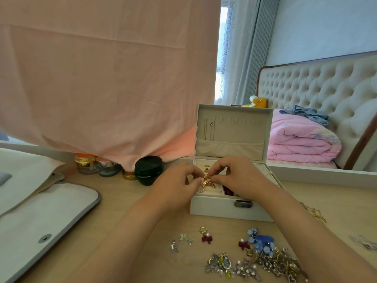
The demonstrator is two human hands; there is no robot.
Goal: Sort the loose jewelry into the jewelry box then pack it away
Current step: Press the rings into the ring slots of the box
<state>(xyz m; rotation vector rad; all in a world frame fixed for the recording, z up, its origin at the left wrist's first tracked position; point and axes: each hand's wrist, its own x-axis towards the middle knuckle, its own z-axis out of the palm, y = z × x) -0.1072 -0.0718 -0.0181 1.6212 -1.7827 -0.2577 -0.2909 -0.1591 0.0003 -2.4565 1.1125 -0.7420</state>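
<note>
Over the open jewelry box, the left hand and right hand each have a closed fingertip grip on a gold piece (an earring, I judge), which next needs lowering into a compartment, while the loose jewelry lies on the surface.

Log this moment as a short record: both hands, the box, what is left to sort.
jewelry box: lid up, some pieces in its compartments
left hand: pinches gold piece over the box
right hand: pinches the same gold piece
loose jewelry: heap on the desk in front of the box, unsorted
gold chain: on the desk, right of the box
</note>
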